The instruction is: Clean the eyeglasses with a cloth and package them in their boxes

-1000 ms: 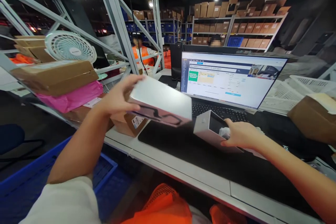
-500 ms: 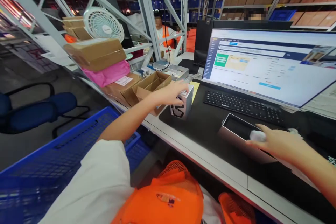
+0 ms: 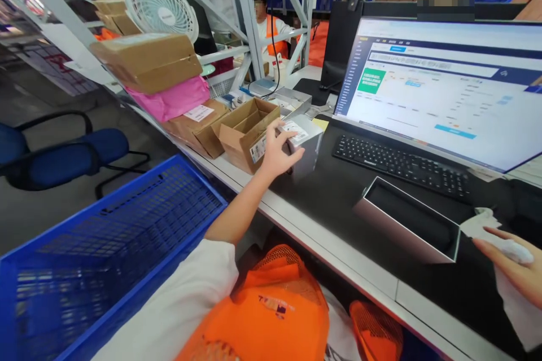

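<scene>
Blue plastic is filling the lower left, where a mesh-walled crate (image 3: 84,259) is standing on the floor beside a blue chair (image 3: 63,149). Grey steel racking is rising behind them, carrying a white fan (image 3: 161,5), a brown parcel (image 3: 148,59) and a pink mailer (image 3: 173,98) lying under the parcel. A co-worker in an orange vest (image 3: 271,25) is sitting beyond the rack, and shelves of cartons are lining the back of the room. A pale worktop (image 3: 334,245) is running diagonally to the right, with a black mat (image 3: 339,197) lying on it, a keyboard (image 3: 402,161) resting on the mat and a lit monitor (image 3: 444,84) standing behind the keyboard.

An open cardboard box (image 3: 243,132) is sitting at the mat's left end; its contents are not showing. Just beside it the left hand (image 3: 277,152) is curling fingers and thumb around a silver box (image 3: 305,138), which is standing on the mat's left corner with a label on top. Further right an open tray (image 3: 409,225) is lying on the mat in front of the keyboard, showing only a dark lining. At the right edge the right hand (image 3: 508,265) is hovering near the tray, fingers mostly straight, pinching a small white wad (image 3: 514,251)
</scene>
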Action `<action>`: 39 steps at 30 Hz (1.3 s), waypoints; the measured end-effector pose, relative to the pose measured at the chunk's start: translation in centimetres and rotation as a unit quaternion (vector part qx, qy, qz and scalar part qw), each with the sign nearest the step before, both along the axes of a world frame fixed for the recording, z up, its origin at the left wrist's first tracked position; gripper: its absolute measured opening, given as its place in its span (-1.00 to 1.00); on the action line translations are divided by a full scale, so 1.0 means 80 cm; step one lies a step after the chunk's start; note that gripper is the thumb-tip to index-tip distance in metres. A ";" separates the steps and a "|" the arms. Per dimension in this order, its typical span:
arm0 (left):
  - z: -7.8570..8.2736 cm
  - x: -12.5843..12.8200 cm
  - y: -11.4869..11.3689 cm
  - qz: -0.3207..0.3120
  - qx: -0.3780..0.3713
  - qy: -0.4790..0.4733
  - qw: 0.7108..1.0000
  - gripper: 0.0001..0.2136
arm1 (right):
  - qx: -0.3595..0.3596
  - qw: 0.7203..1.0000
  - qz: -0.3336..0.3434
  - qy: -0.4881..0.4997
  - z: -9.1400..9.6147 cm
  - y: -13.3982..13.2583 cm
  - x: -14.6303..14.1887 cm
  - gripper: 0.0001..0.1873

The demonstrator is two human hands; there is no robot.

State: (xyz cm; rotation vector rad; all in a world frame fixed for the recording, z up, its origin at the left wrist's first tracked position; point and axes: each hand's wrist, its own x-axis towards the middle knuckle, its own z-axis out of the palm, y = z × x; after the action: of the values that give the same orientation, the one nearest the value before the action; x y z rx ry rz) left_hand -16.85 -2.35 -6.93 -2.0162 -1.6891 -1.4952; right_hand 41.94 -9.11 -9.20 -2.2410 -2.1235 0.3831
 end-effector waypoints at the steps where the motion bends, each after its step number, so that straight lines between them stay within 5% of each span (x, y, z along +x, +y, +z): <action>1: -0.003 -0.009 0.005 -0.024 0.007 -0.015 1.000 -0.71 | -0.004 0.999 -0.036 0.032 0.005 -0.001 -0.007 -0.37; 5: -0.018 -0.039 0.025 -0.083 0.087 -0.155 0.981 -0.73 | 0.021 0.988 -0.106 0.112 0.000 0.010 -0.029 -0.32; 9: -0.023 -0.047 0.035 -0.038 0.141 -0.249 0.957 -0.77 | 0.034 0.991 -0.081 0.097 -0.018 0.018 -0.049 -0.28; 12: -0.017 -0.016 0.019 0.010 0.239 -0.216 0.947 -0.87 | 0.051 0.992 -0.083 0.077 -0.015 0.005 -0.066 -0.32; 15: -0.003 0.057 -0.011 -0.100 0.312 -0.097 0.940 -0.88 | 0.096 0.990 -0.067 0.073 -0.004 -0.008 -0.079 -0.40; 17: 0.007 0.125 -0.026 -0.277 0.199 0.041 0.939 -0.87 | 0.133 0.987 -0.073 0.061 0.000 -0.012 -0.082 -0.45; 19: 0.015 0.199 -0.030 -0.420 0.077 0.170 0.888 -0.84 | 0.182 0.978 -0.090 0.056 -0.003 -0.011 -0.081 -0.52; 22: 0.019 0.299 -0.012 -0.517 -0.044 0.306 0.799 -0.72 | 0.297 0.947 -0.089 0.087 -0.016 -0.003 -0.070 -0.64; 25: 0.016 0.358 0.014 -0.559 -0.119 0.366 0.734 -0.72 | 0.377 0.919 -0.039 0.106 -0.030 0.005 -0.061 -0.75; 31: -0.004 0.377 0.030 -0.578 -0.119 0.340 0.732 -0.69 | 0.352 0.935 0.001 0.045 -0.039 0.011 -0.071 -0.75; 39: -0.013 0.383 0.021 -0.545 -0.067 0.335 0.766 -0.72 | 0.146 0.986 0.063 0.048 -0.069 0.010 -0.061 -0.40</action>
State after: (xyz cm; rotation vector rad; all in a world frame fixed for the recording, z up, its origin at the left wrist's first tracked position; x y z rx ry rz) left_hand 13.76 -0.67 -7.93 -3.2588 -0.2568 -0.4948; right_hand 37.07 -8.34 -14.74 -1.8994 -2.1180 0.1657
